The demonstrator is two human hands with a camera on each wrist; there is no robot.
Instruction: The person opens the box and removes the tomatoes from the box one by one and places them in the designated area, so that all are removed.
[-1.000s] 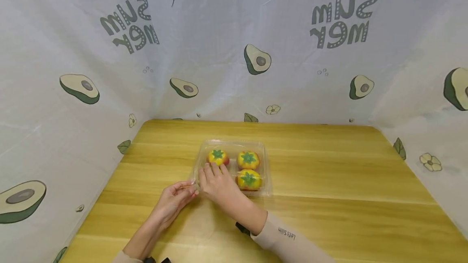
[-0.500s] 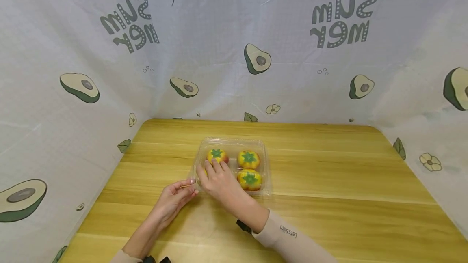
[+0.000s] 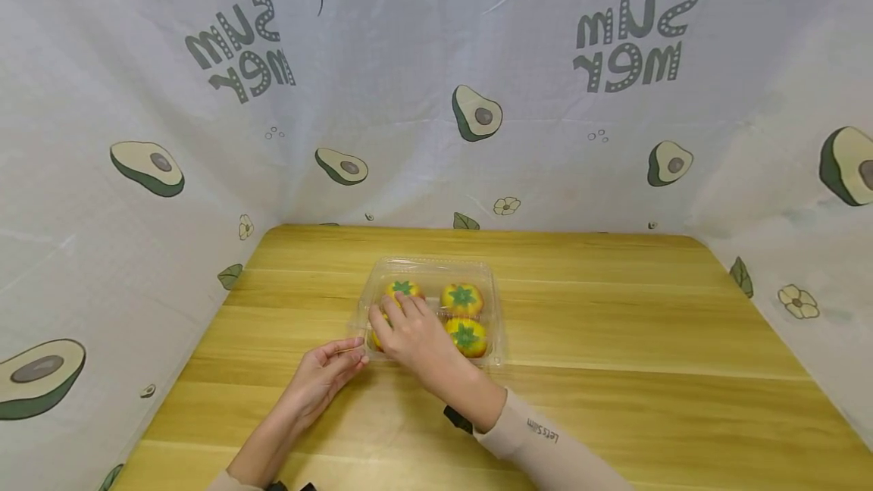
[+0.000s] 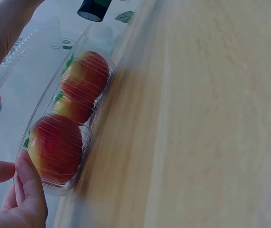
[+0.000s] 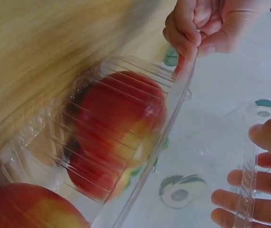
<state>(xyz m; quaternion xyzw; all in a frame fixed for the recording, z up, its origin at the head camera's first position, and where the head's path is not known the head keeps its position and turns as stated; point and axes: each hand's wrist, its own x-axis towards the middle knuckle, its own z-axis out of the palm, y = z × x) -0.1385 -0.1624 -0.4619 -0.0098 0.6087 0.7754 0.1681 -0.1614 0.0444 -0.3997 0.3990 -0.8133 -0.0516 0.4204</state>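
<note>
A clear plastic clamshell box [image 5: 176, 102] sits on the table with red-and-yellow, persimmon-like fruits [image 3: 462, 299] inside, each topped by a green star-shaped calyx. My left hand [image 3: 327, 370] pinches the rim at the box's front left corner between thumb and fingertips. The right hand [image 3: 416, 336] reaches over the box and holds the edge of the transparent lid [image 5: 249, 171], thumb on one side and fingers on the other. That lid stands raised at an angle above the base. In the head view, the right hand partly hides the front left fruit [image 3: 377, 339].
The wooden table [image 3: 614, 309] extends around the box on all sides. A white curtain [image 3: 409, 59] printed with avocados and reversed lettering hangs behind and beside it. A black device [image 3: 458, 419] is at the right wrist.
The right hand has risen slightly, and the lid's front edge has moved up and back with it. More of the front fruits shows. The left hand has stayed at the corner.
</note>
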